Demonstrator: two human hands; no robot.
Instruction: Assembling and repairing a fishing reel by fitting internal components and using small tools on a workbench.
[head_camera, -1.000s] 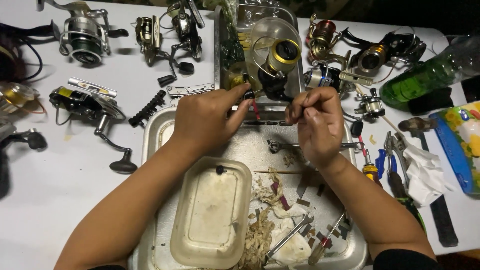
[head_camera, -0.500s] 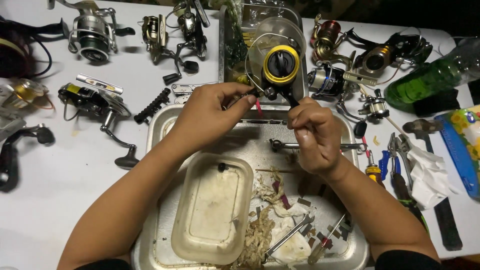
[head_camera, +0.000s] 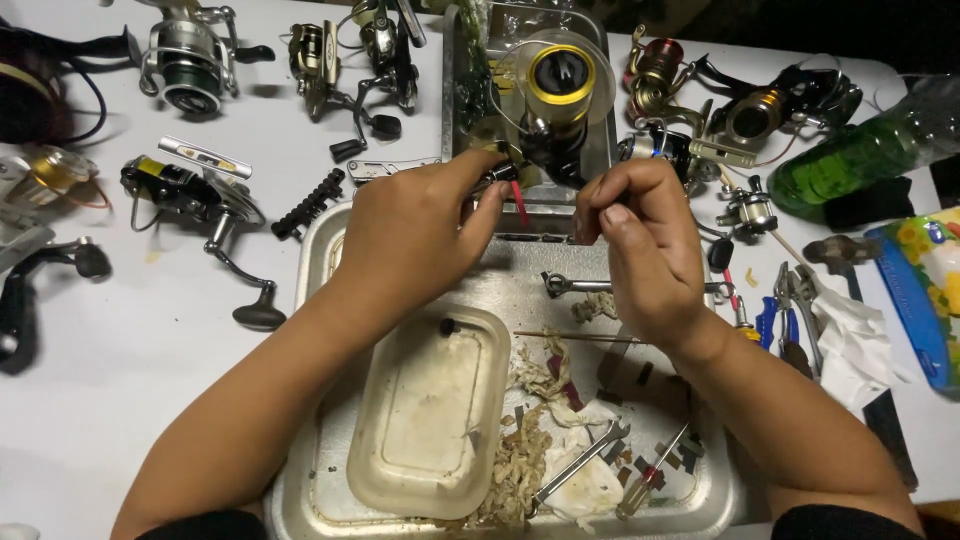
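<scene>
— Both hands grip the same thing, then?

— Yes. Left hand (head_camera: 415, 235) clenches on the body of a fishing reel (head_camera: 552, 110), thumb and fingertips pinching near a small red tube (head_camera: 520, 203) that hangs just below. Right hand (head_camera: 640, 245) pinches something thin and dark against the reel's lower side; what exactly, I cannot tell.

— Where does the reel sit?

— At twelve o'clock from the hands, lifted over the far edge of a metal tray (head_camera: 318, 260). Its spool has a gold rim and faces the camera.

— And in the tray?

— At six o'clock from the left hand lies a shallow cream plastic dish (head_camera: 430, 420), smeared inside. At five o'clock lie frayed rags (head_camera: 530, 440), a wrench (head_camera: 580, 462) and a red-handled screwdriver (head_camera: 652, 478). Just under the right hand a second wrench (head_camera: 575, 285) lies crosswise.

— Around the tray?

— The white bench (head_camera: 130, 340) carries more reels: a black one with a crank handle (head_camera: 190, 195) at nine o'clock, a silver one (head_camera: 190, 60) at ten. At three o'clock lie blue-handled pliers (head_camera: 775, 325) beside a white cloth (head_camera: 850, 340); at two o'clock a green bottle (head_camera: 860, 150) lies on its side.
</scene>
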